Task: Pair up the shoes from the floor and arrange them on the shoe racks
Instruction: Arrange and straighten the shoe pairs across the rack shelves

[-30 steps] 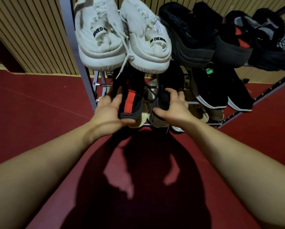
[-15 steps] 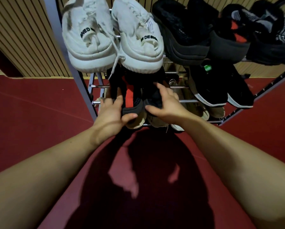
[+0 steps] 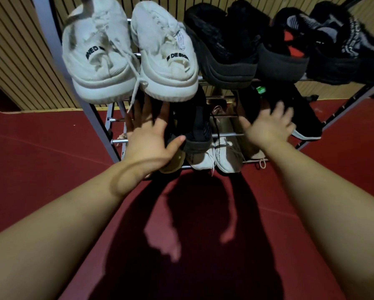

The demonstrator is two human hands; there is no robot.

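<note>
Beneath the white sneakers (image 3: 164,50) the left hand (image 3: 148,139) loses its fingertips in shadow; lower right of them, the right hand (image 3: 270,128) is blurred.

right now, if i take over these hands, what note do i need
Left hand: open, fingers flat on the black shoes on the middle shelf.
Right hand: open, blurred, by the black white-soled shoe.
Done: white sneakers and black fuzzy shoes on top, beige sneakers at the bottom.
Left: square up that black pair; whether floor shoes remain cannot be told.
</note>
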